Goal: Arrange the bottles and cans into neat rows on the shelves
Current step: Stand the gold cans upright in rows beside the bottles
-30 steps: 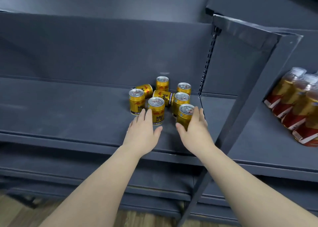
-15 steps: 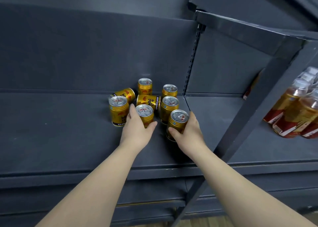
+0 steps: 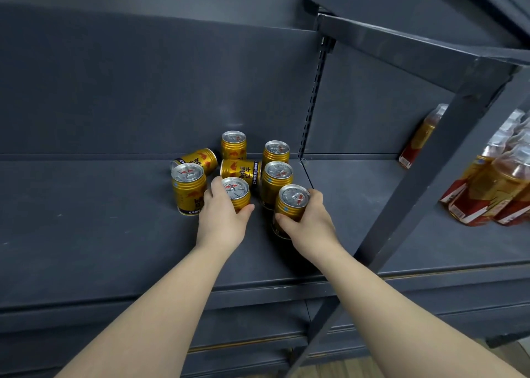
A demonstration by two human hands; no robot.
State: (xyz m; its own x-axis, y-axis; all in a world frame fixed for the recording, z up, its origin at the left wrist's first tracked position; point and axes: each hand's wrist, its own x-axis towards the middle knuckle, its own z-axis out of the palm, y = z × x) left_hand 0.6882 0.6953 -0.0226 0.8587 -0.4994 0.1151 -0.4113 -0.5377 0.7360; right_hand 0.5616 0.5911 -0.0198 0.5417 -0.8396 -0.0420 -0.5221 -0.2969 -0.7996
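Note:
Several gold cans cluster on the dark grey shelf (image 3: 86, 220) near its back wall. My left hand (image 3: 222, 220) grips an upright gold can (image 3: 237, 191) in the middle front. My right hand (image 3: 311, 223) grips another upright gold can (image 3: 291, 202) at the front right of the cluster. An upright can (image 3: 187, 187) stands to the left. Two cans lie on their sides: one (image 3: 198, 159) at the back left, one (image 3: 241, 169) in the middle. Upright cans stand behind at the back (image 3: 233, 145) and at the right (image 3: 276, 151), (image 3: 276, 180).
A slanted grey upright post (image 3: 424, 159) crosses in front of the right shelf bay. Several amber bottles with red labels (image 3: 493, 188) lean together on the right shelf; one more bottle (image 3: 421, 136) lies behind the post. A shelf (image 3: 401, 42) overhangs above.
Both hands have closed round their cans: the left went from resting in front of its can to gripping it. The view has moved closer and shifted right.

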